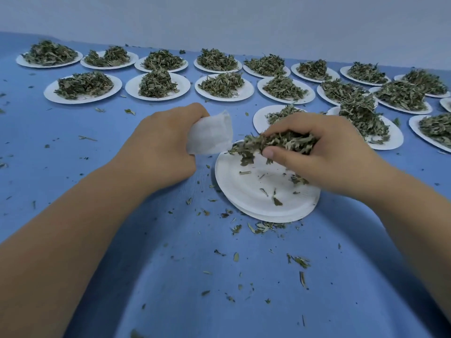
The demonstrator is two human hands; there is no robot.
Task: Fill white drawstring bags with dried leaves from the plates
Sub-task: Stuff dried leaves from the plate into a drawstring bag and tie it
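My left hand [162, 145] grips a white drawstring bag [210, 136] just left of a stack of white paper plates [246, 189]. My right hand [314, 147] holds a bunch of dried green leaves [275, 142] above the top plate, with the leaves pointing toward the bag's side. Only a few leaf scraps lie on that top plate. The bag's mouth is hidden from me.
Several white plates heaped with dried leaves stand in rows across the far half of the blue table [73, 147], such as the plate [83, 87] at the left and the plate [385, 132] close behind my right hand. Loose leaf bits litter the cloth near me.
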